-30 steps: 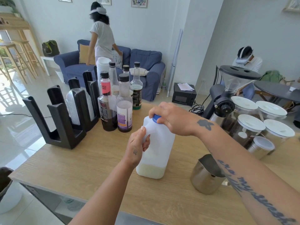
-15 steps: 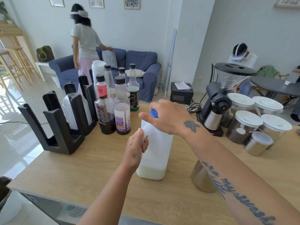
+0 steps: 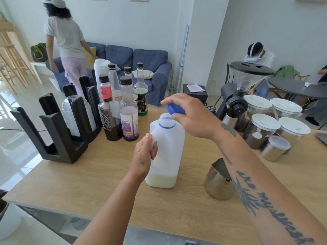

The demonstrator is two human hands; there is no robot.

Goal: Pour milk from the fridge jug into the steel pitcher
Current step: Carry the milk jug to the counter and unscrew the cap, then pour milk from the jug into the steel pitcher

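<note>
Translucent plastic, the milk jug (image 3: 165,152) stands upright near the middle of the desk (image 3: 99,183), mouth uncovered, a shallow layer of milk at its bottom. The left hand (image 3: 146,154) is closed round its handle; the right hand (image 3: 192,115) pinches the blue cap (image 3: 175,109) just above the neck. Right of the jug, apart from it, stands the steel pitcher (image 3: 218,181), partly behind the right forearm, so I judge the pour must tip rightward.

Bright daylight floods from the left; wide-angle bending at edges, slightly soft.
</note>
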